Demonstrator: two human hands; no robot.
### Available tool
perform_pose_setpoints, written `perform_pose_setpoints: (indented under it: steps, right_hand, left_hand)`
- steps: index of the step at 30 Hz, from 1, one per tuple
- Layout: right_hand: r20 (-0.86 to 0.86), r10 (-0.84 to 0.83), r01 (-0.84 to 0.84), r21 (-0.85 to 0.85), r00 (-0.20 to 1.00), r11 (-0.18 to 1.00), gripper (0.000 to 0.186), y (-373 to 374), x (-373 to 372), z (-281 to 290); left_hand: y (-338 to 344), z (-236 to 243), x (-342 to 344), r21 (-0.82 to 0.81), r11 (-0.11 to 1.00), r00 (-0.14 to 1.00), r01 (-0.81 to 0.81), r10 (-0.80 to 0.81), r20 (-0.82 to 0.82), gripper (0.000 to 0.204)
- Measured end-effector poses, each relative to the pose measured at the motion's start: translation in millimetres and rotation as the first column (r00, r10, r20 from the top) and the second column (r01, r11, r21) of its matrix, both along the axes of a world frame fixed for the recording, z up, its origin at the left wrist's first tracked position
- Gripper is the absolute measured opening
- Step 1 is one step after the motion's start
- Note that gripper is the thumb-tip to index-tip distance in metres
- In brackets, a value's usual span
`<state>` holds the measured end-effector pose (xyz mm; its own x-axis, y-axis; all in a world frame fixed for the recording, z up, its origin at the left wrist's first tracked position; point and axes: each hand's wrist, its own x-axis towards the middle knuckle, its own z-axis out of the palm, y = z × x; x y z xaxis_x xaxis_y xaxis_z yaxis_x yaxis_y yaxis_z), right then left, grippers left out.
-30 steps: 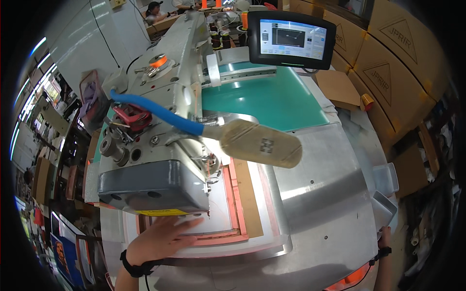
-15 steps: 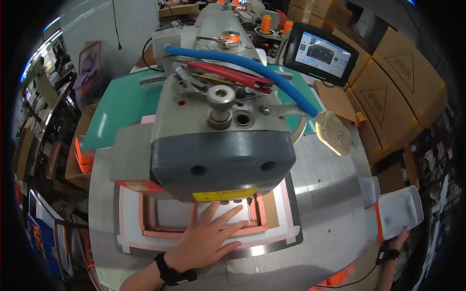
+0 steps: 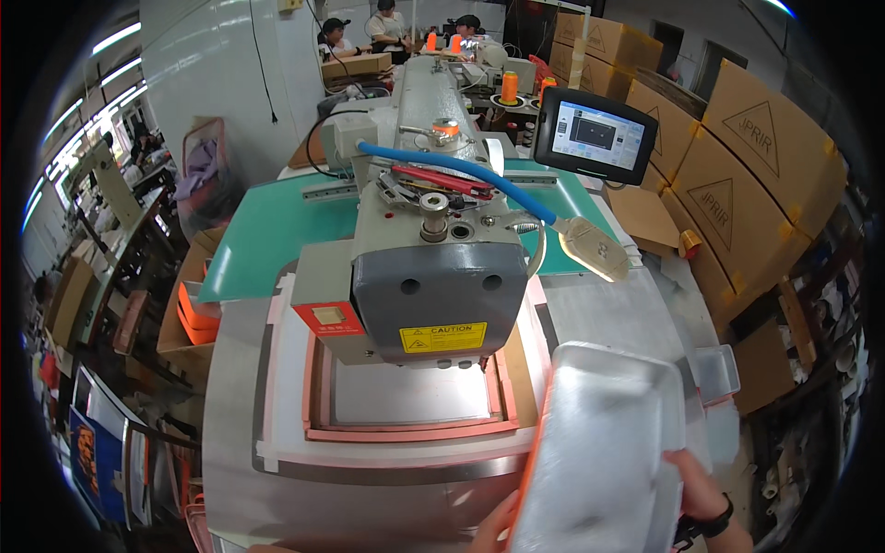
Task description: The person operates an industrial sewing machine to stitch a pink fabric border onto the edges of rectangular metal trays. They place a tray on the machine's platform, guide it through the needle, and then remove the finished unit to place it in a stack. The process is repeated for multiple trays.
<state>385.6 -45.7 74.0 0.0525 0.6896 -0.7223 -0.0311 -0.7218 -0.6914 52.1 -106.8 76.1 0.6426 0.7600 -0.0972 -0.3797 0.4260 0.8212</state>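
Note:
A shallow box (image 3: 608, 442), white inside with an orange outer side, is tilted up at the lower right, over the front of the metal table. My right hand (image 3: 698, 488) grips its right edge, with the thumb on the white inside. Down at the lower edge of the view, my left hand (image 3: 496, 527) holds its orange left side; most of those fingers are hidden. To the left of the box, under the head of an industrial sewing machine (image 3: 438, 295), lies a pink-edged rectangular frame (image 3: 410, 433) around a pale sheet (image 3: 406, 396).
A touch screen (image 3: 595, 135) stands right of the machine. Stacked cardboard boxes (image 3: 728, 198) rise at the right, with a smaller white container (image 3: 717, 371) below them. Orange boxes (image 3: 198, 318) sit in a carton at the left. Several people work far back.
My left hand has left the sheet in the frame and come back to the box. My right hand has brought the box from the far right to in front of me. The view has shifted.

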Motion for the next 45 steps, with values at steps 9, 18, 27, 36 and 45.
perform_pose_setpoints:
  steps: [9,18,27,36,45]
  right_hand:
    - [0.316,0.833,-0.887,0.247,0.454,0.39,0.036,64,-62,8]
    - [0.693,0.564,-0.767,0.623,0.449,-0.155,0.042,209,-171,-49]
    - [0.652,0.599,-0.763,0.638,0.465,-0.102,0.026,223,-210,-80]
    - [0.728,0.508,-0.72,0.641,0.46,-0.266,0.019,239,-185,-67]
    - [0.71,0.547,-0.656,0.673,0.443,-0.342,0.039,243,-185,-85]
  left_hand:
    - [-55,31,-100,0.025,0.848,0.692,-0.529,0.449,-0.566,0.062]
    - [-108,56,-218,0.835,0.529,0.053,-0.153,0.848,-0.528,0.011]
    - [-92,69,-255,0.77,0.548,-0.091,-0.325,0.793,-0.603,0.018]
    - [19,72,-299,0.81,0.496,0.117,-0.312,0.866,-0.486,0.028]
    - [123,82,-293,0.339,0.574,0.281,-0.745,0.732,-0.621,0.028]
